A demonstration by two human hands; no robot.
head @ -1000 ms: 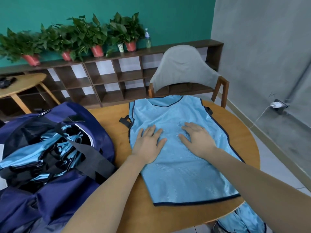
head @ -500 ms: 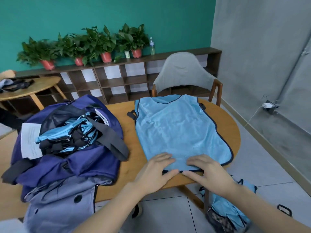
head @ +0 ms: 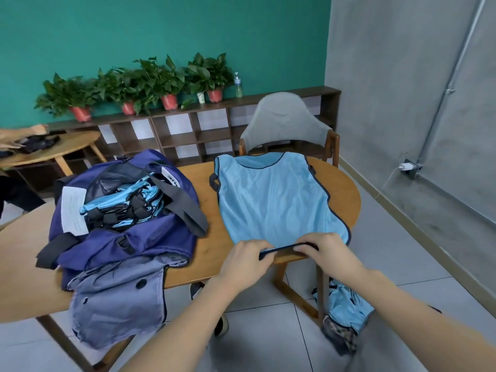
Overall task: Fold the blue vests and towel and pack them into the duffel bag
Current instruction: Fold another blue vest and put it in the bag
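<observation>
Now my left hand (head: 245,260) and right hand (head: 326,252) pinch the blue vest's (head: 273,200) near hem at six o'clock, ready to fold it away; the duffel bag (head: 150,237) waits open at nine o'clock on the surface (head: 212,248).

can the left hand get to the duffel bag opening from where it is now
Probably yes. The left hand grips the vest hem; the duffel bag lies open just left, nothing between them.

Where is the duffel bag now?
In the head view, the duffel bag lies open on the table's left side, left of the flat vest.
</observation>
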